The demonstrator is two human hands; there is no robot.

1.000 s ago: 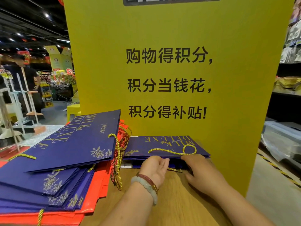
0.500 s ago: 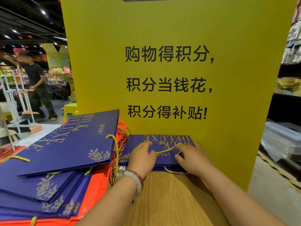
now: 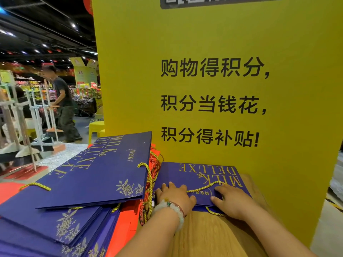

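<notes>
Flat navy paper bag: near edge hiding under left hand, right hand; fingers lying near-straight, pressing it.

Part of gold cord handle hidden under right hand fingers. Left of fingers, red bags mostly buried under blue pile. QR code above cut off.

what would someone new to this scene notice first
The tall yellow sign with bold black characters fills the middle and right, rising behind the wooden table. In front of it, the left hand and right hand rest on a small stack of blue bags with gold lettering. A bigger, looser pile of blue bags over red bags spreads at the left.
</notes>
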